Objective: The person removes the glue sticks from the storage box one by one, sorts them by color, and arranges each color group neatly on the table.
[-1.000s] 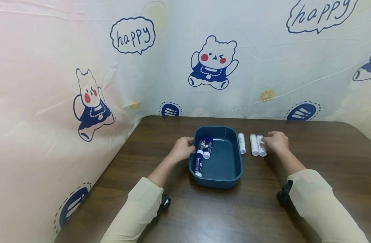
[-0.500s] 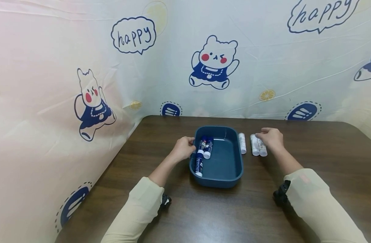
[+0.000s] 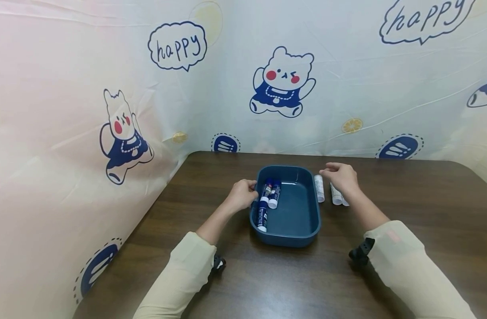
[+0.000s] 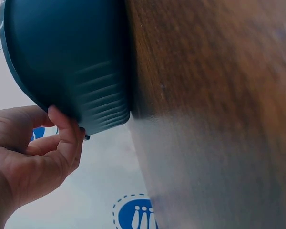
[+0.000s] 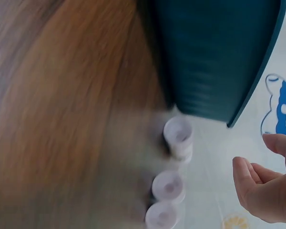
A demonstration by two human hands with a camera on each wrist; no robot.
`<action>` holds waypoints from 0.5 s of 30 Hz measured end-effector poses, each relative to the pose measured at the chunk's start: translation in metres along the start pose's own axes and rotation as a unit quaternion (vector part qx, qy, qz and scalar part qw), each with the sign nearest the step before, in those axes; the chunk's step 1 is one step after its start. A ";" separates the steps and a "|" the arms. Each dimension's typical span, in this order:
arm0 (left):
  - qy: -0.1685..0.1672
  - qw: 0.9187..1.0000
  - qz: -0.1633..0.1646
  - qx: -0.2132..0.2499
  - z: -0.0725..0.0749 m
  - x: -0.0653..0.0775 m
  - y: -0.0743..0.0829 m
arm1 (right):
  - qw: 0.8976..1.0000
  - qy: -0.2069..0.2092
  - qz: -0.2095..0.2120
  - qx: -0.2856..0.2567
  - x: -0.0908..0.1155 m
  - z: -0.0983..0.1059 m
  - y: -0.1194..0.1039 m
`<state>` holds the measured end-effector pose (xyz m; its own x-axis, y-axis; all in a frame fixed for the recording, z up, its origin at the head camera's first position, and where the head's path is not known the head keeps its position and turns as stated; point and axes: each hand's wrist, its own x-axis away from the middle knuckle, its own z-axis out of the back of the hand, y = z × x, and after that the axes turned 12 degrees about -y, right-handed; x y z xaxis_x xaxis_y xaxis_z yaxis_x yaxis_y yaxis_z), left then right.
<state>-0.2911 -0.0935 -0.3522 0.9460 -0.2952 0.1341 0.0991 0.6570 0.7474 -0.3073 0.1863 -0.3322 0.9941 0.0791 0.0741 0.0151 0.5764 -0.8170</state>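
Observation:
A dark blue plastic bin point(image 3: 286, 239) stands on the table, with three blue glue sticks point(image 3: 274, 193) with white ends lying along its left side. My left hand point(image 3: 241, 196) pinches the bin's left rim between thumb and fingers, as the left wrist view also shows. Over the right of the bin, my right hand point(image 3: 342, 179) hovers with thumb and fingers parted and nothing between them. Below it, a white glue stick point(image 3: 320, 193) lies beside the bin's right wall. Two more white glue sticks point(image 3: 336, 196) lie side by side farther right, partly covered by the right hand in the head view.
The brown wooden table point(image 3: 243, 283) reaches back to a pale cloth backdrop point(image 3: 227, 88) printed with cartoon figures. Each forearm wears a black wrist camera point(image 3: 361, 251) at the cuff of a cream sleeve.
My right hand has moved left, from beside the outermost white glue stick, across the pair, to the one nearest the bin. My left hand has stayed on the rim.

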 end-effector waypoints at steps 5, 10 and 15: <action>-0.001 1.000 0.002 -0.001 0.001 0.000 0.001 | 1.000 -0.007 0.012 0.002 0.002 -0.010 -0.013; -0.001 1.000 0.008 0.000 0.001 0.002 0.002 | 0.999 -0.030 0.037 -0.003 0.003 -0.023 -0.023; -0.004 1.000 0.008 0.005 0.001 0.002 0.003 | 0.998 -0.039 0.044 -0.006 0.002 -0.038 -0.029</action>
<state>-0.2889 -0.0932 -0.3493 0.9452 -0.2897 0.1508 0.0805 0.6542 0.7521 -0.3016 0.1388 -0.3296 0.9802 0.1926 0.0456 -0.0702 0.5539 -0.8296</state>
